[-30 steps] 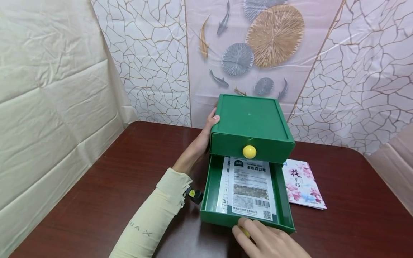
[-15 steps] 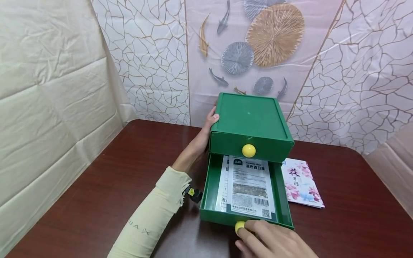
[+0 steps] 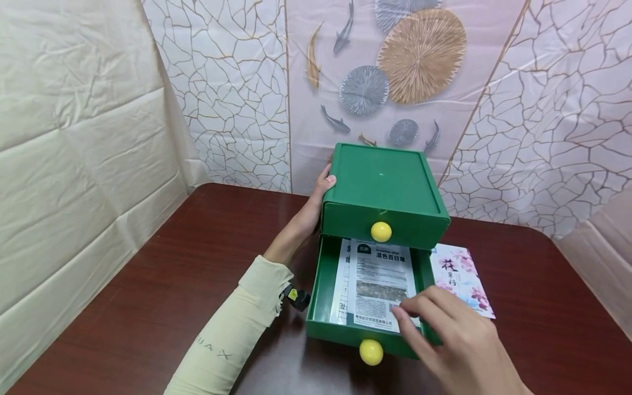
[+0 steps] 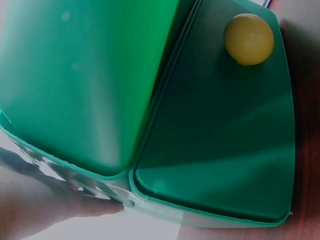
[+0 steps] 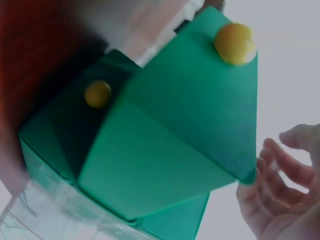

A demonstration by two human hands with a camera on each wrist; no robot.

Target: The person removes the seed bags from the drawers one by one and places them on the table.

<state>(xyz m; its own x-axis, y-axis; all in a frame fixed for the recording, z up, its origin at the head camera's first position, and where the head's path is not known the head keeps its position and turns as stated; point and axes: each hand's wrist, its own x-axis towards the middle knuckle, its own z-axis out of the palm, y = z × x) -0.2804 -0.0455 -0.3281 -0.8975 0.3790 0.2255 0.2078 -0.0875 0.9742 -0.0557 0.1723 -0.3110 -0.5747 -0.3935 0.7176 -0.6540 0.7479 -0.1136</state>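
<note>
- My right hand (image 3: 459,334) hangs over the near right corner of the pulled-out lower drawer (image 3: 336,334), fingers loosely bent, thumb apart, pinching nothing; whether they touch what lies below, I cannot tell.
- Under and just beyond those fingertips, a printed packet (image 3: 380,271) lies in the drawer, partly covering a second packet (image 3: 340,299) farther left.
- My left hand (image 3: 308,211) rests along the left side of the green cabinet (image 3: 387,178), thumb at its top edge.
- Pushing down with my right fingers could tip everything forward, since the drawer juts out.
- The upper drawer (image 3: 340,219) overhangs the printed packet's far end; lifting straight up could crease it.
- Left of my right thumb, nearer me, a yellow knob (image 3: 371,352) sticks out and could be knocked.
- Beyond my right knuckles lies a flowered booklet (image 3: 456,274), partly hidden.
</note>
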